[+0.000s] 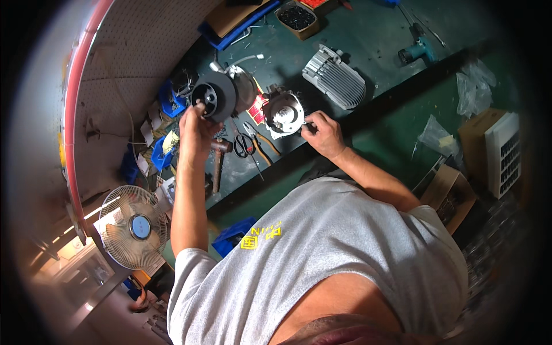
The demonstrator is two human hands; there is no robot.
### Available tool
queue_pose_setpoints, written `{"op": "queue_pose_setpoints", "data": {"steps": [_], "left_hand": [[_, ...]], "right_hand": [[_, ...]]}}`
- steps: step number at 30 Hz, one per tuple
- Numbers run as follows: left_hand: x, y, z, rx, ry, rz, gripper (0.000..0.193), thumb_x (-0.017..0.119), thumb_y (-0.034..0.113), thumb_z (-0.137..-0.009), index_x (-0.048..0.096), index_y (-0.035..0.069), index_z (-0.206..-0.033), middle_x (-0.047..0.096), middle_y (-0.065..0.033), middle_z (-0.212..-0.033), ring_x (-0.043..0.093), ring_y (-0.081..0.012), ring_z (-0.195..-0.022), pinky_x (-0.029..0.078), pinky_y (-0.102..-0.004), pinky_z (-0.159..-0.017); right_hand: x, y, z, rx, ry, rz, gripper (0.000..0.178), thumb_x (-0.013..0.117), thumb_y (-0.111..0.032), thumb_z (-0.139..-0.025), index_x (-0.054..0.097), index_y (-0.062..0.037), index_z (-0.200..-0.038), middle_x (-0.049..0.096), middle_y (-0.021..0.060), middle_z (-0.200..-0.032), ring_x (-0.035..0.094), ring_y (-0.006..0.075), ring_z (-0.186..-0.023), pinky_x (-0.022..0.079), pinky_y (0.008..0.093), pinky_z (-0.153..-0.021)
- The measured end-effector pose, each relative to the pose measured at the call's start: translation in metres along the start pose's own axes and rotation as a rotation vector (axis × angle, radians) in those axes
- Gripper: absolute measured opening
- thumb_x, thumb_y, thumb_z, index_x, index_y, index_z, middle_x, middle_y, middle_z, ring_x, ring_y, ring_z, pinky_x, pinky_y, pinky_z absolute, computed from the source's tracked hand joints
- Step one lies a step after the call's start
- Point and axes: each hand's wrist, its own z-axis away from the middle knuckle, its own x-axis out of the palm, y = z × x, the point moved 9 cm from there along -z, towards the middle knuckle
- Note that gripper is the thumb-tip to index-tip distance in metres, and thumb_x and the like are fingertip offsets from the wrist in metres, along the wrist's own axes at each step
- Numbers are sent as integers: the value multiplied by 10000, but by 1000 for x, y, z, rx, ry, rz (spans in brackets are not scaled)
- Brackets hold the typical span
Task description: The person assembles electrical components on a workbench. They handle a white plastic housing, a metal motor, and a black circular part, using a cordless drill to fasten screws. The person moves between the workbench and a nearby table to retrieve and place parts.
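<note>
My left hand [197, 131] is closed at the front of a dark grey round part [226, 99] with a wide flange and a hollow centre. Its fingertips are at the hollow; just behind it stands a shiny cylindrical metal piece [246, 87], and I cannot tell whether the two are joined. My right hand [325, 135] has its fingers curled on the right edge of an open round metal housing [295, 119] near the bench edge. Bright metal shows inside that housing. A grey finned metal casing [334, 77] lies beyond my right hand.
Between my hands lie pliers [265, 150], black-handled scissors [242, 147] and a hammer [218, 164]. Blue bins [163, 153] line the left. A screw box [298, 20] and teal power tool [415, 53] sit farther back. A fan [135, 226] stands lower left; cartons [482, 133] are right.
</note>
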Motion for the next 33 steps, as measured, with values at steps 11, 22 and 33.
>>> {"op": "queue_pose_setpoints", "data": {"steps": [11, 22, 33], "left_hand": [[45, -52, 39, -123, -172, -81, 295, 586, 226, -951, 615, 37, -1175, 713, -60, -986, 723, -166, -825, 597, -304, -668], [64, -69, 32, -180, -189, -150, 271, 595, 236, -942, 603, 26, -1114, 712, -74, -960, 722, -154, -786, 606, -283, -662], [67, -75, 27, -194, -156, -178, 228, 622, 252, -947, 618, 55, -1062, 714, -55, -920, 720, -143, -770, 601, -290, -672]], "right_hand": [[-5, -5, 0, -37, 23, 6, 190, 750, -98, -775, 594, -53, -873, 658, 110, -870, 675, 359, -755, 559, 439, -650], [-2, 0, 1, 0, 14, 20, 209, 757, -111, -768, 593, -50, -883, 656, 120, -876, 673, 378, -778, 561, 449, -668], [-2, 1, 2, 2, 12, 40, 224, 748, -97, -758, 567, -43, -878, 631, 121, -852, 662, 378, -745, 556, 451, -639]]}}
